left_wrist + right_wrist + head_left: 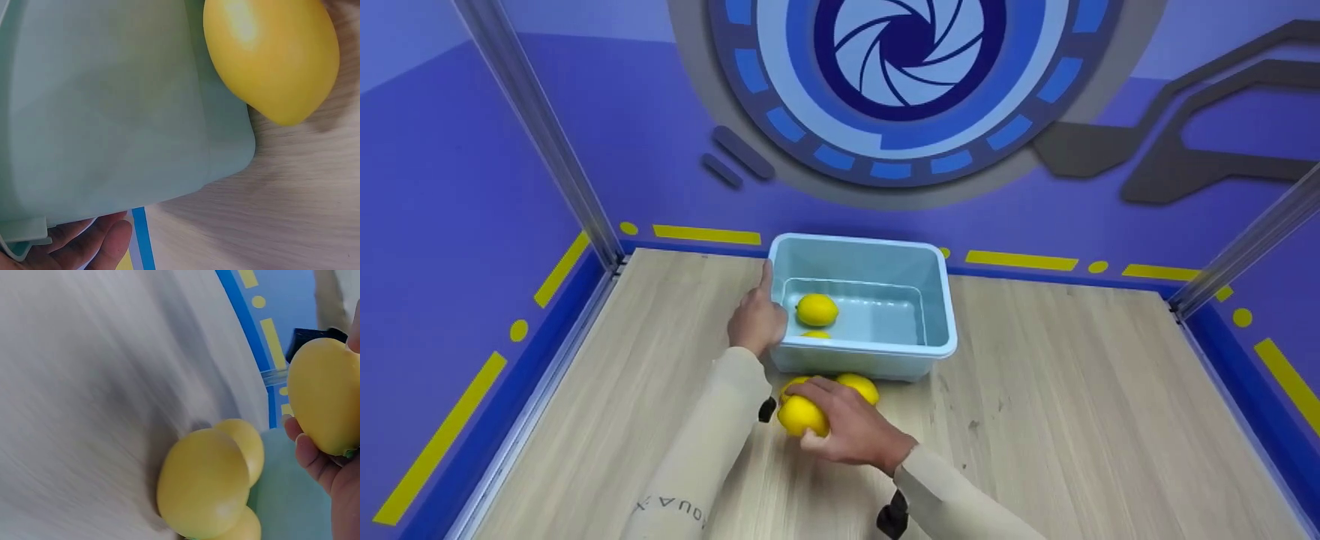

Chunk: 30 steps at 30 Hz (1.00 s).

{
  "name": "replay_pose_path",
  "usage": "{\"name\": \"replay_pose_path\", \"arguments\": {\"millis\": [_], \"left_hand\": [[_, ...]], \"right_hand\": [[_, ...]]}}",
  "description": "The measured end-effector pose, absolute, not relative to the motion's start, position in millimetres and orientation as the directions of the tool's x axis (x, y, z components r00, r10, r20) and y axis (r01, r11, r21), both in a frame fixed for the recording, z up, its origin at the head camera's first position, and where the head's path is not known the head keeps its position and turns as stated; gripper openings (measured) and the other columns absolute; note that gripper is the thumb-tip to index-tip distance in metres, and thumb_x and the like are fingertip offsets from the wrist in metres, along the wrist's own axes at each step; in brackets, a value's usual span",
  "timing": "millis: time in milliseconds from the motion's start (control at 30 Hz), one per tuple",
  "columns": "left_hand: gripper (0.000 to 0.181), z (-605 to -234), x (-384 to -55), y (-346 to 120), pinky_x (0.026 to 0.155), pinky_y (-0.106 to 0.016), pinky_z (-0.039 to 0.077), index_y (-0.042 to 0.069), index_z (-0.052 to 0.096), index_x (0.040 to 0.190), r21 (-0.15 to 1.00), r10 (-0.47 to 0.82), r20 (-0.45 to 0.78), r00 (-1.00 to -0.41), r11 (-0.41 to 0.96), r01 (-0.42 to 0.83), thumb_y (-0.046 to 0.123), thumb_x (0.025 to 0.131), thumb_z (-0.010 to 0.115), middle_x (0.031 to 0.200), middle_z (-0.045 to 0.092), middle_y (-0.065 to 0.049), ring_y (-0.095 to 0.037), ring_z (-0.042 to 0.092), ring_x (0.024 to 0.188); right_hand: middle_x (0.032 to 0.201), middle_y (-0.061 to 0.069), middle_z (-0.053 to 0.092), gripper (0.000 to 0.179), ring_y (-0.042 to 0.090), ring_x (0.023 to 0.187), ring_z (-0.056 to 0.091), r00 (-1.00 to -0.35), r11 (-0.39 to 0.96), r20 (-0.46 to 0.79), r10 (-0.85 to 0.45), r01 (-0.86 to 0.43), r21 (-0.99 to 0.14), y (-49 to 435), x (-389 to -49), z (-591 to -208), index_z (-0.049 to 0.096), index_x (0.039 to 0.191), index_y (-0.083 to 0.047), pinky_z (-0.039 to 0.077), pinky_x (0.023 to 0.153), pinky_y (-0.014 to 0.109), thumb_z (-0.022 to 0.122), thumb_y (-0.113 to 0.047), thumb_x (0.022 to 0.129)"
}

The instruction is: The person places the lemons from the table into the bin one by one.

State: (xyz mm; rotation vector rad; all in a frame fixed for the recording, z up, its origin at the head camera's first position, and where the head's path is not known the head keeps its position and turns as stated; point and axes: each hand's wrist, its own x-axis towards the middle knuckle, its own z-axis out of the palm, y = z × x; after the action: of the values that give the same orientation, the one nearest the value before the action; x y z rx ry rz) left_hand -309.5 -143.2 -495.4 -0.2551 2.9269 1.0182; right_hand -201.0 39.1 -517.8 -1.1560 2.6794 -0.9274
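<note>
A pale blue plastic bin (pixel 870 364) stands against the back wall. My left hand (pixel 757 321) grips its left rim, index finger stretched along the edge; in the left wrist view, fingers (pixel 107 242) show against the bin's outer side. My right hand (pixel 859 424) holds a yellow lemon (pixel 802 415) in front of the bin, between thumb and fingers, raised above the table in the right wrist view. Below it, more lemons (pixel 202 484) lie grouped by the bin's front wall. Inside the bin are a lemon (pixel 817 310) and part of another (pixel 815 334), mostly hidden by the front rim.
The wooden table (pixel 1072 420) extends to both sides of the bin. Blue printed panels (pixel 660 150) enclose it at the back and sides, with metal posts (pixel 540 135) at the corners.
</note>
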Motion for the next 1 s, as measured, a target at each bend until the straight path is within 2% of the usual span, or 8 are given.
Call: {"name": "replay_pose_path", "arguments": {"millis": [300, 433, 633, 1000], "left_hand": [[0.074, -495.5, -307.7, -142.5, 0.100, -0.049, 0.046, 0.026, 0.006, 0.157, 0.608, -0.153, -0.063, -0.986, 0.777, -0.160, 0.013, 0.095, 0.043, 0.131, 0.056, -0.018, -0.033, 0.059, 0.107], [0.074, -495.2, -307.5, -142.7, 0.099, -0.049, 0.047, 0.025, 0.007, 0.157, 0.605, -0.155, -0.060, -0.986, 0.780, -0.159, 0.013, 0.094, 0.043, 0.129, 0.057, -0.018, -0.033, 0.060, 0.105], [0.075, -496.1, -309.5, -142.5, 0.100, -0.049, 0.046, 0.026, 0.006, 0.157, 0.604, -0.156, -0.078, -0.985, 0.779, -0.171, 0.012, 0.093, 0.043, 0.132, 0.056, -0.018, -0.032, 0.059, 0.108], [0.077, -495.9, -309.2, -141.6, 0.103, -0.049, 0.045, 0.028, 0.004, 0.157, 0.611, -0.163, -0.087, -0.983, 0.771, -0.182, 0.011, 0.093, 0.044, 0.127, 0.057, -0.017, -0.030, 0.057, 0.104]], "right_hand": [[0.112, -0.004, 0.060, 0.047, 0.009, 0.091, 0.056, -0.734, 0.500, 0.271, -0.622, -0.639, -0.585, 45.9, -205.3, -508.6, 0.056, 0.125, -0.021, 0.050, 0.080, 0.023, 0.056, -0.025, 0.077], [0.115, -0.003, 0.060, 0.050, 0.010, 0.092, 0.056, -0.740, 0.480, 0.306, -0.599, -0.638, -0.602, 48.6, -207.0, -507.0, 0.055, 0.126, -0.018, 0.050, 0.079, 0.023, 0.057, -0.022, 0.077], [0.125, -0.002, 0.057, 0.056, 0.011, 0.099, 0.057, -0.715, 0.436, 0.407, -0.569, -0.682, -0.588, 50.8, -209.4, -508.4, 0.052, 0.131, -0.019, 0.052, 0.084, 0.026, 0.061, -0.019, 0.076], [0.131, 0.000, 0.054, 0.056, 0.014, 0.105, 0.057, -0.726, 0.445, 0.407, -0.555, -0.672, -0.592, 54.8, -211.8, -505.7, 0.047, 0.138, -0.022, 0.054, 0.090, 0.029, 0.063, -0.023, 0.085]]}}
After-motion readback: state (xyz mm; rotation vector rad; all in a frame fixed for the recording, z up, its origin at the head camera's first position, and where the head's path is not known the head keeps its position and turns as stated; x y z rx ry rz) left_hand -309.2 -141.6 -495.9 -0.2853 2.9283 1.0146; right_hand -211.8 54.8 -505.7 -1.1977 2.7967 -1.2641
